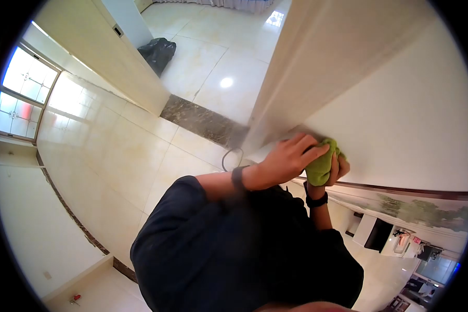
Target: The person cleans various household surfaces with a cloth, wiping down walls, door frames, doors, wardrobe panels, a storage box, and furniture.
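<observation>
Head: green cloth (320, 167) between hands (285, 162) (340, 170)

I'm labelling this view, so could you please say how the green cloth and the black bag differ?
The green cloth is bright, the black bag dark. The cloth is held between the left hand and right hand; the bag rests on the floor. The cloth looks matt, the bag shiny. Both look crumpled.

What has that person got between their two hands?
In the head view, a bunched green cloth lies between the left hand and the right hand.
</observation>
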The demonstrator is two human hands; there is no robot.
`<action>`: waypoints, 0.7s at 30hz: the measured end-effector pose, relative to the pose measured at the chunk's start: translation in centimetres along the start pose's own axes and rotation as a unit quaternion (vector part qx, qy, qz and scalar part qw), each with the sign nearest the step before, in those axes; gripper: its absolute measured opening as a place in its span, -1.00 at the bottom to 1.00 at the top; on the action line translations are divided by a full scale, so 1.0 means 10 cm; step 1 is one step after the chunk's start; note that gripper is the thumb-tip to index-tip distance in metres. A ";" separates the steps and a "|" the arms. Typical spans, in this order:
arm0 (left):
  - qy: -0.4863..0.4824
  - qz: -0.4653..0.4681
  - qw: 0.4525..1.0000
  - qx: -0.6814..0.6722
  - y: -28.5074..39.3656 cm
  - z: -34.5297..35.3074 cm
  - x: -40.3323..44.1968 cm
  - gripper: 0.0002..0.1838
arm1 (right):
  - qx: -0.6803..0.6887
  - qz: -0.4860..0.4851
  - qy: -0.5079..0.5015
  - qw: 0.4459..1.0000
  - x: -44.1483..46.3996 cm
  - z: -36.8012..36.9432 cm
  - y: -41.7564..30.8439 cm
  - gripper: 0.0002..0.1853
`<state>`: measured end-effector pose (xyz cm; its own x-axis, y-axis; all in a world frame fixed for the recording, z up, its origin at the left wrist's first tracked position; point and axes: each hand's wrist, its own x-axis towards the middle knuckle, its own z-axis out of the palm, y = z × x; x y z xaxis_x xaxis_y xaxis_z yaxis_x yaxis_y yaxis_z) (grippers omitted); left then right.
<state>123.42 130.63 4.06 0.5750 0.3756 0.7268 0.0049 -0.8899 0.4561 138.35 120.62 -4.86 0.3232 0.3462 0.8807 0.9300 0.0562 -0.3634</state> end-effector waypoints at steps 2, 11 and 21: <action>0.026 0.000 0.999 0.033 -0.02 -0.45 0.03 -0.42 | 0.047 0.010 0.011 0.999 0.29 0.27 -0.44 -0.54; 0.159 0.002 0.987 -0.033 -0.50 -1.06 -0.13 -0.37 | 0.051 -0.076 0.017 0.996 0.49 0.79 -1.17 -0.50; 0.055 -0.031 0.993 -0.096 -1.04 -0.82 -0.73 -0.51 | 0.007 -0.003 -0.081 0.997 -0.24 0.87 -1.06 -0.52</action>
<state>112.46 139.22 -1.82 0.4848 0.4638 0.7415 -0.1249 -0.8024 0.5836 126.25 127.33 -5.74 0.2840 0.4917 0.8232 0.9292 0.0707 -0.3628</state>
